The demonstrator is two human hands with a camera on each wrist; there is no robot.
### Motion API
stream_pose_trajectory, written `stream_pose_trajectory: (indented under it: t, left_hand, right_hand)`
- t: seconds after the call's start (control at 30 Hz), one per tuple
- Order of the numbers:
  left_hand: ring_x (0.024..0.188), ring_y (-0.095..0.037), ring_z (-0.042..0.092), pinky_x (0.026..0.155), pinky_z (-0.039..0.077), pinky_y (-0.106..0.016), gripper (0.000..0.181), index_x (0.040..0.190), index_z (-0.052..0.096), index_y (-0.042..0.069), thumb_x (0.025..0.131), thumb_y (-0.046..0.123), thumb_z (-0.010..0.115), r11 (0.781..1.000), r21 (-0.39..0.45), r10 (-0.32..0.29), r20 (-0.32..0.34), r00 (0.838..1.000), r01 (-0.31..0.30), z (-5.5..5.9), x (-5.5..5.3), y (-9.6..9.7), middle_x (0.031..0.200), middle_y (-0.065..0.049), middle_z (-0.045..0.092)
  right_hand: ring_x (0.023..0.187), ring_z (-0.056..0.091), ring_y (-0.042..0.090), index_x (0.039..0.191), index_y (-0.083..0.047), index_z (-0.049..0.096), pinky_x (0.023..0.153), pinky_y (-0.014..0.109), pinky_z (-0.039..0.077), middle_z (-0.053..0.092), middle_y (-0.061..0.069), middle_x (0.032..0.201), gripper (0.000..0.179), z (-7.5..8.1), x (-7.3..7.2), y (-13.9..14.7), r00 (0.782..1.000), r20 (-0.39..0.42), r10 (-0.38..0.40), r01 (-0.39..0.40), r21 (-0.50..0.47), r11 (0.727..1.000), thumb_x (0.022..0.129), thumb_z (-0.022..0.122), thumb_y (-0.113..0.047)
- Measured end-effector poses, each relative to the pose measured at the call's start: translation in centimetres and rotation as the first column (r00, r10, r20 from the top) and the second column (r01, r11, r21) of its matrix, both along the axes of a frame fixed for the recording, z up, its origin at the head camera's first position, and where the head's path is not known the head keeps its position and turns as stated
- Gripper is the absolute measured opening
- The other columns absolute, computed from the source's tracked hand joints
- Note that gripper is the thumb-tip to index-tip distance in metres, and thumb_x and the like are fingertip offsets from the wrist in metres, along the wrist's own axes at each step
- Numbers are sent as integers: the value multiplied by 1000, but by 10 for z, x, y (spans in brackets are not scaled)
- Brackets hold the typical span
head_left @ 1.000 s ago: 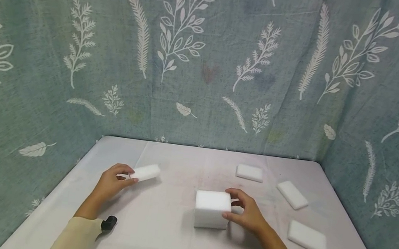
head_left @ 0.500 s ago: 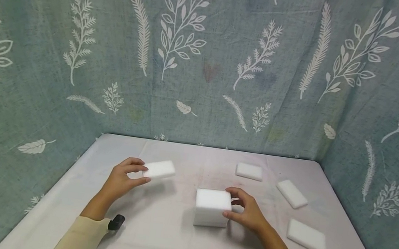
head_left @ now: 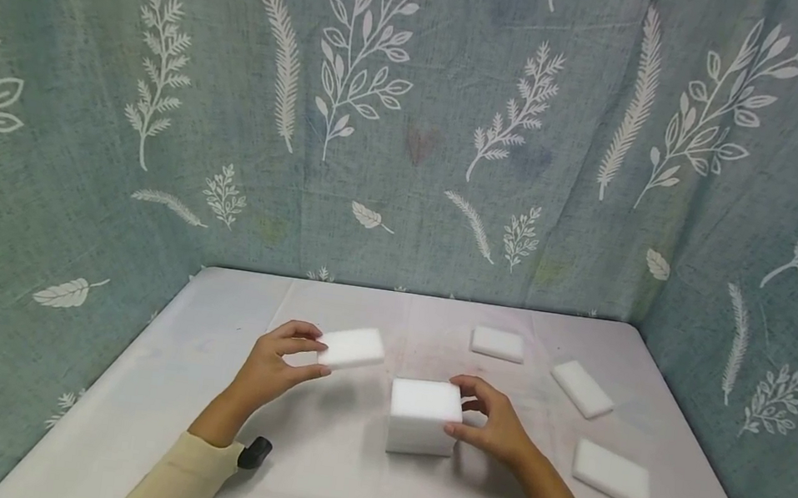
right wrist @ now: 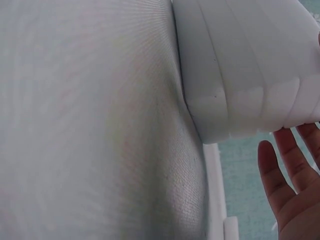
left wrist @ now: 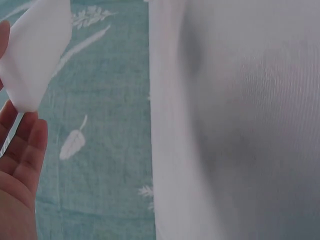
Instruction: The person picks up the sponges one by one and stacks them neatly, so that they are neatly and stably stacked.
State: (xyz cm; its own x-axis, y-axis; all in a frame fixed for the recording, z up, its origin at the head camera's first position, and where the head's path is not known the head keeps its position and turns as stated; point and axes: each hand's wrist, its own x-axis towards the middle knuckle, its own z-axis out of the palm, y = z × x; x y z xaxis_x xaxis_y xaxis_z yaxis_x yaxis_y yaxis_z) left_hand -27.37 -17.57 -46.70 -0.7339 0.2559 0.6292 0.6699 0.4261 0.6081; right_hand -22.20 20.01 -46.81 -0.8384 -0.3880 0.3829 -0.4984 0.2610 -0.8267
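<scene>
Block [head_left: 354,348] pinched at its left end by the left hand [head_left: 275,367], thumb against fingers, lifted off the table [head_left: 323,483], just left of the stack [head_left: 425,416]. Step looks like adding it to the stack; next move likely calls for squaring it over the top, then lowering flat. Long axis roughly left-right, free end toward the right edge, slightly toward the far edge. Right hand [head_left: 493,421] grips the stack's right side. Loose blocks [head_left: 582,388] lie toward the right edge.

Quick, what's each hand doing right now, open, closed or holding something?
Left hand: holding a white block, pinched between thumb and fingers.
Right hand: holding the white stack at its right side.
</scene>
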Motion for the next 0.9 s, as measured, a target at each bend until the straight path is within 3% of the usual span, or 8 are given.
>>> stream_pose_trajectory:
  t: [0.13, 0.23, 0.37, 0.43, 0.57, 0.9]
  left_hand:
    - [100, -33, 59, 84, 47, -15, 31, 95, 75, -2, 67, -1, 87, 999, -9, -52, -19, 998, 52, 19, 16, 15, 111, -21, 62]
    - [100, -31, 59, 82, 52, -27, 30, 96, 74, -2, 69, 0, 86, 997, -6, -81, -11, 997, 81, 28, 24, 23, 111, -22, 61]
    - [99, -32, 59, 82, 53, -28, 29, 95, 74, -2, 69, -1, 86, 993, 4, -121, -38, 992, 121, 30, 26, 30, 111, -22, 61]
    - [99, -34, 59, 83, 50, -19, 29, 95, 74, -2, 69, -3, 86, 990, 0, -138, -64, 988, 138, 32, 28, 34, 110, -23, 61]
    - [99, -36, 60, 84, 49, -19, 30, 96, 74, -3, 69, -3, 86, 987, -6, -162, -92, 982, 162, 35, 30, 41, 110, -22, 61]
    - [99, -37, 60, 87, 48, -19, 30, 96, 74, -2, 69, -1, 86, 979, -16, -202, -87, 976, 201, 28, 31, 52, 110, -22, 62]
  right_hand:
    - [101, 58, 33, 124, 11, 55, 85, 61, 48, 62, 16, 111, 58, 2, 1, 0, 1000, -6, 2, -2, 4, 1000, 76, 82, -6]
    - [101, 58, 32, 124, 11, 54, 85, 60, 49, 62, 16, 111, 59, 2, 0, 1, 1000, -11, 4, -4, 8, 1000, 76, 82, -6]
    - [101, 58, 33, 124, 10, 55, 85, 61, 48, 62, 17, 111, 58, 2, 0, 0, 1000, -4, 3, -3, 5, 1000, 75, 82, -5]
    - [101, 58, 35, 124, 9, 55, 85, 62, 48, 62, 17, 111, 57, 3, 0, 0, 1000, 1, 3, -3, 2, 1000, 75, 82, -5]
    - [101, 58, 37, 124, 8, 55, 85, 61, 48, 62, 17, 111, 57, 3, -1, 0, 1000, -4, 0, 0, 6, 1000, 75, 82, -5]
    - [102, 57, 39, 123, 7, 56, 85, 63, 47, 62, 17, 112, 57, 2, -1, 0, 1000, 6, 13, -13, -12, 1000, 74, 82, -3]
